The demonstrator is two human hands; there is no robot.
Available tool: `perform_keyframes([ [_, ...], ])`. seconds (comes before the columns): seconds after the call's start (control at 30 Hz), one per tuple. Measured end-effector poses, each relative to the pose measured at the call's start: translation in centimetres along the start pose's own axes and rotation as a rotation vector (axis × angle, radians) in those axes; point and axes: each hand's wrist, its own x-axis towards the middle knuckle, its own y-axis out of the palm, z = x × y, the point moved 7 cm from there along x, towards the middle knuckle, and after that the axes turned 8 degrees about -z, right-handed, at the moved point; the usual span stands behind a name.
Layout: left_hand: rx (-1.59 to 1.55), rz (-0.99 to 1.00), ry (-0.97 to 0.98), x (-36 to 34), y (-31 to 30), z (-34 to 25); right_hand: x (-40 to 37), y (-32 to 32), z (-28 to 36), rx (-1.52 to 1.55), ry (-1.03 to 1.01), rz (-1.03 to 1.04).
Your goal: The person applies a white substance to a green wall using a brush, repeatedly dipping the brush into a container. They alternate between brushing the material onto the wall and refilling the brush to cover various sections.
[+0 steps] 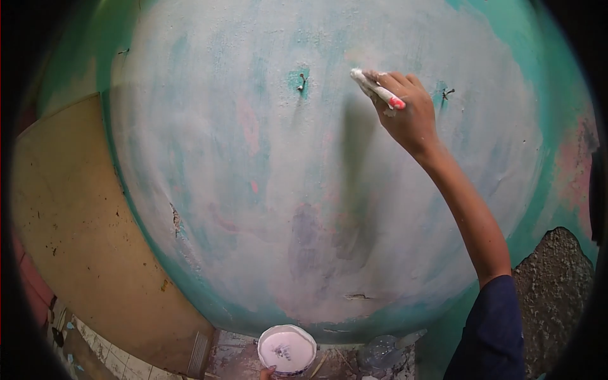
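Observation:
High on the wall (253, 158), my right hand (408, 114) is closed round a paintbrush (380, 90). The brush has a pale, paint-smeared handle with a red end, and its white-coated head points up and left against the wall. White paint marks the fingers too. At the bottom of the view, a bit of my left hand (268, 372) shows, a digit gripping the near rim of a paint bucket (288, 349). The bucket holds whitish paint with a darker patch in the middle. The rest of that hand is out of view.
Nails stick out of the wall, one (301, 82) left of the brush and another (447, 94) right of my hand. A tan board (95, 234) leans at the left. A clear plastic container (380, 353) and a thin stick (320, 365) lie near the bucket. Bare rough plaster (552, 297) shows at right.

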Motion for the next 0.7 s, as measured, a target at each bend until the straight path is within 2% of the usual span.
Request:
perform_keyframes([
  [0.07, -0.001, -0.175, -0.227, -1.5, 0.1, -0.4, -1.1, 0.5, 1.8, -0.042, 0.009, 0.016],
  [0.13, -0.016, -0.152, -0.196, -1.6, -0.2, -1.0, -6.9, 2.7, 4.1, -0.115, -0.02, 0.238],
  [0.17, -0.032, -0.115, -0.163, -1.4, -0.3, -1.4, -11.6, 3.7, 5.4, -0.044, -0.193, 0.046],
  [0.2, -0.03, -0.122, -0.163, -0.1, -2.3, -0.6, -15.7, 3.9, 7.3, -0.063, -0.254, 0.069],
  [0.27, -0.167, 0.004, -0.159, 3.5, -7.2, 2.2, -21.7, 3.1, 10.7, 0.043, -0.202, 0.17],
  [0.3, -0.165, -0.002, -0.161, 4.5, -8.9, 2.4, -24.0, 2.9, 12.2, 0.041, -0.191, 0.206],
  [0.33, -0.17, 0.01, -0.176, 4.7, -9.0, 1.6, -25.2, 2.6, 13.4, 0.061, -0.153, 0.358],
  [0.4, -0.169, 0.022, -0.195, 4.6, -9.1, 1.0, -26.7, 3.0, 13.8, 0.216, -0.074, 0.435],
  [0.47, -0.097, -0.208, -0.118, 0.6, -3.5, -3.7, -25.1, 3.6, 12.7, 0.305, 0.001, 0.481],
  [0.5, -0.093, -0.207, -0.124, 4.4, -8.3, -1.5, -23.7, 4.3, 11.5, 0.396, 0.071, 0.522],
  [0.53, -0.301, 0.166, -0.284, 7.6, -9.2, 0.0, -21.6, 4.8, 10.2, 0.368, 0.015, 0.46],
  [0.57, -0.505, 0.54, -0.442, 11.4, -13.9, 3.7, -19.0, 5.4, 8.8, 0.339, -0.04, 0.398],
  [0.6, -0.501, 0.54, -0.45, 11.7, -14.2, 3.2, -15.1, 5.4, 8.1, 0.317, -0.038, 0.381],
  [0.67, -0.438, 0.276, -0.312, 13.3, -15.9, 2.5, -7.7, 4.9, 7.3, 0.234, -0.008, 0.335],
  [0.7, -0.435, 0.277, -0.321, 13.3, -15.5, 1.7, -5.8, 5.0, 7.1, 0.173, 0.023, 0.308],
])
